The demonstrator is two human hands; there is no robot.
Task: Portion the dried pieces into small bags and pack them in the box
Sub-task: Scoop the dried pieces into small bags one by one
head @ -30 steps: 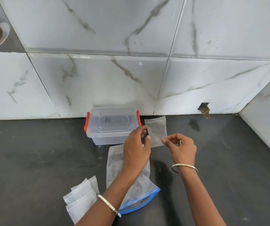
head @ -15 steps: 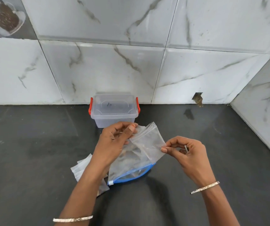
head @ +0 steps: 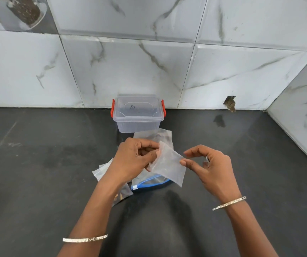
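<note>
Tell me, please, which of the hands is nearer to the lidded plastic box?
Left. The left hand is directly in front of the box, close to it; the right hand is farther, off to the box's right and nearer the person.

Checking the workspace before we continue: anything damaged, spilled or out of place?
Nothing spilled. One oddity: a broken hole in the wall tile, low down right of the box, with a dark stain on the counter in front of it.

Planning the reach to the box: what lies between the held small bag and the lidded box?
In the head view, only the far end of the large blue-zip bag, lying on the counter between the small bag and the box.
</note>
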